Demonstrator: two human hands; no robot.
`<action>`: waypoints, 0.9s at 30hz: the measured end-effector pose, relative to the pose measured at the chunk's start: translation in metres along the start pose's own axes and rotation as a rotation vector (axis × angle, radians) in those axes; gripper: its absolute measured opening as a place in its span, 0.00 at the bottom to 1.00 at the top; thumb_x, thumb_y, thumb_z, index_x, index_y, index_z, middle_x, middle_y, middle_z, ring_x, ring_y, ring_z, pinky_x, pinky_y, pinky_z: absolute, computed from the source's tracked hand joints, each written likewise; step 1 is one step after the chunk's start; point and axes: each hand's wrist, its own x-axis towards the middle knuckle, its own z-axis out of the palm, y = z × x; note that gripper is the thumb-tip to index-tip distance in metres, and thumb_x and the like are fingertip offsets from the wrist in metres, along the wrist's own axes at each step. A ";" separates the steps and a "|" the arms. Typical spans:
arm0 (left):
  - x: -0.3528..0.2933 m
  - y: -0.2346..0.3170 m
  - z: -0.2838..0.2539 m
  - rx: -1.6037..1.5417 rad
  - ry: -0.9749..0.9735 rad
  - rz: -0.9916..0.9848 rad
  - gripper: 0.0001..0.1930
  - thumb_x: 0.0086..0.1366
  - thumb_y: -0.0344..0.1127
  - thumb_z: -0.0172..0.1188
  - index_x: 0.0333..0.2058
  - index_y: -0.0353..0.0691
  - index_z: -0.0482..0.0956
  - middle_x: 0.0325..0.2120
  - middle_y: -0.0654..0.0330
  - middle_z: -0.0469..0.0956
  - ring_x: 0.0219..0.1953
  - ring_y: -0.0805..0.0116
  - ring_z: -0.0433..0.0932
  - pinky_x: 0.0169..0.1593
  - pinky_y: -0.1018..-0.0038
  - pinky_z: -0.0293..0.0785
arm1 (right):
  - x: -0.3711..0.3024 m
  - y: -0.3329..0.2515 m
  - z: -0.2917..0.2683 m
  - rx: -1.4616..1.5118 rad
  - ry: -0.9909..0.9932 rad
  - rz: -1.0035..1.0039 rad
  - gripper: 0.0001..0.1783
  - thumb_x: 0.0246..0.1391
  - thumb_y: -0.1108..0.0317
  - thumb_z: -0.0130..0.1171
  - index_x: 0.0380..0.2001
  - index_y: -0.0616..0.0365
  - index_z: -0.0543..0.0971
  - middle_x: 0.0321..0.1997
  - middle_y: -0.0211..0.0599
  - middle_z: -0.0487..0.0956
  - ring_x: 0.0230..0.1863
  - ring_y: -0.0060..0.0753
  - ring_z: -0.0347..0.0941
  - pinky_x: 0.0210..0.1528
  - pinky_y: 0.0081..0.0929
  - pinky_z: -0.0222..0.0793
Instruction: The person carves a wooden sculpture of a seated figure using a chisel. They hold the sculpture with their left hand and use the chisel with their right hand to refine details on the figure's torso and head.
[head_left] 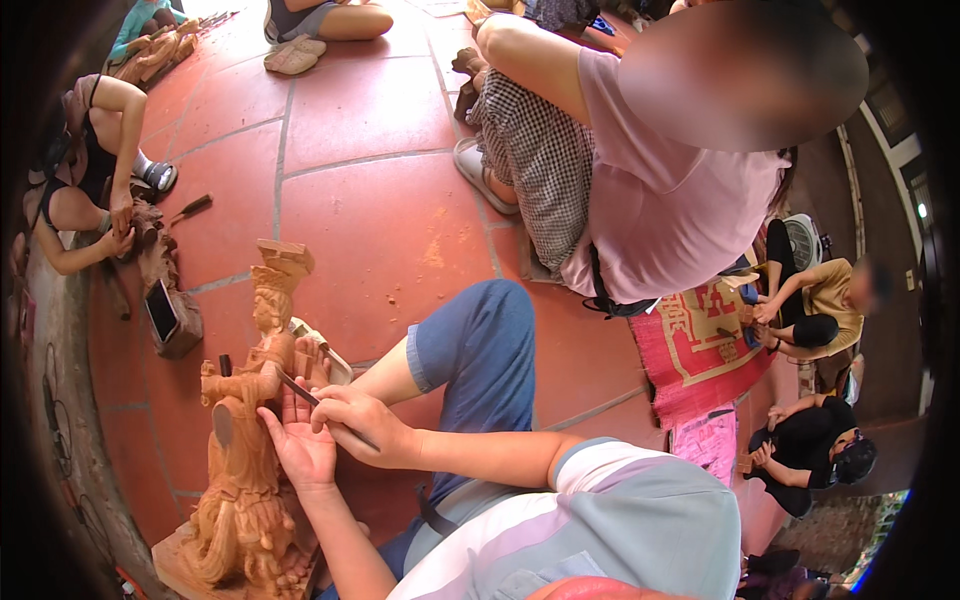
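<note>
- The wooden statue [245, 420] stands upright on a wooden base [175, 560], its head toward the floor's far edge.
- The right hand [355, 420] has its fingers pinched on a thin chisel [300, 392], whose tip points at the statue's chest.
- The left hand [300, 445] lies open against the statue, fingers spread.

Matt carved wood statue [245, 440], glossy terracotta floor tiles [380, 200]

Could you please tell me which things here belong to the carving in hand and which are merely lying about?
In use:
- wooden statue, steadied by the left hand
- chisel, held in the right hand

Lying about:
- phone on a wood block
- tool on the tiles
- red mat
- fan
</note>
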 end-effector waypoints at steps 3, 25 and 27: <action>0.004 -0.002 0.000 -0.013 -0.012 -0.017 0.32 0.65 0.58 0.50 0.55 0.35 0.66 0.52 0.55 0.71 0.54 0.61 0.69 0.59 0.63 0.66 | -0.004 0.001 0.003 -0.045 -0.009 0.012 0.08 0.43 0.80 0.52 0.31 0.61 0.72 0.36 0.47 0.71 0.40 0.52 0.69 0.42 0.39 0.66; -0.003 -0.003 0.031 0.009 0.240 -0.020 0.27 0.63 0.60 0.52 0.42 0.38 0.78 0.32 0.56 0.82 0.20 0.74 0.73 0.27 0.81 0.73 | -0.014 -0.004 0.002 0.094 -0.071 0.115 0.06 0.45 0.81 0.51 0.29 0.61 0.71 0.37 0.46 0.71 0.42 0.51 0.70 0.46 0.35 0.66; 0.000 -0.001 0.024 0.019 0.169 -0.060 0.29 0.63 0.60 0.52 0.44 0.37 0.76 0.33 0.55 0.82 0.16 0.77 0.70 0.23 0.84 0.70 | -0.013 -0.002 0.009 0.070 -0.058 0.094 0.07 0.46 0.81 0.51 0.30 0.61 0.72 0.37 0.46 0.71 0.41 0.50 0.70 0.45 0.35 0.67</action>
